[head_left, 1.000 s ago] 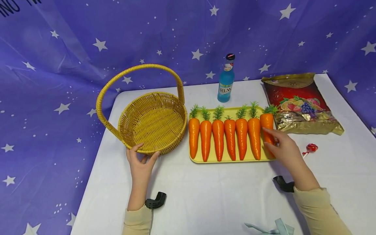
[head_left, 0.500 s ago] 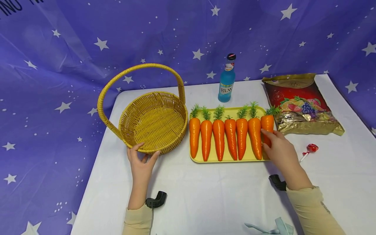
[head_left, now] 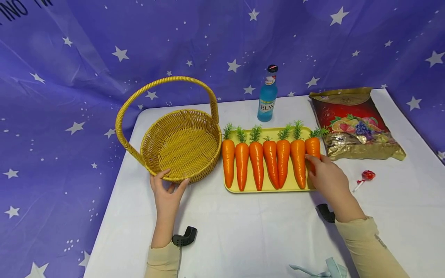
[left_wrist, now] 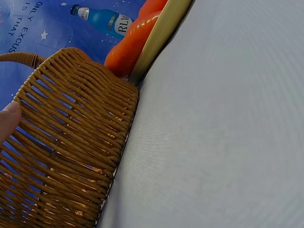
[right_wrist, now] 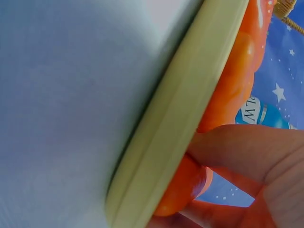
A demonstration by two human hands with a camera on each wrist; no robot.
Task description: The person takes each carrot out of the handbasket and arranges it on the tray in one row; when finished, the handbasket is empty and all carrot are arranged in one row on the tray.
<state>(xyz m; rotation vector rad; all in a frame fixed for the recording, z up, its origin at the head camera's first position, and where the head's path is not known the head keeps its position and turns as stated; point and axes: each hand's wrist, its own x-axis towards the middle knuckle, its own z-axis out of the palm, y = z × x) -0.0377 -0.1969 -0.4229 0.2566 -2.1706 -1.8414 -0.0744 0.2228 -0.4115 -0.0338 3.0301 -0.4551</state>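
My left hand (head_left: 166, 197) holds the near rim of a round yellow wicker basket (head_left: 207, 170) with a tall arched handle. In the left wrist view a fingertip (left_wrist: 8, 121) lies against its woven wall. Several glossy orange carrots with green tops stand in a row across a yellow tray (head_left: 250, 191) just right of the basket. Around the rightmost carrot (head_left: 313, 146) curl the thumb and fingers of my right hand (head_left: 328, 179), hiding its lower half. The right wrist view shows this carrot (right_wrist: 178, 190) between thumb and fingers, close behind the tray's edge.
Behind the tray stands a blue bottle (head_left: 267, 98). A red and gold candy bag (head_left: 356, 123) lies at the back right, and a red lollipop (head_left: 367, 176) near my right hand. Pale green cloth (head_left: 332, 268) shows at the front edge. A purple star-patterned curtain (head_left: 208, 46) hangs behind.
My right hand has shifted left, and the rightmost carrot with it. The row of carrots sits slightly further left, two middle tips now together. My left hand keeps its place on the basket.
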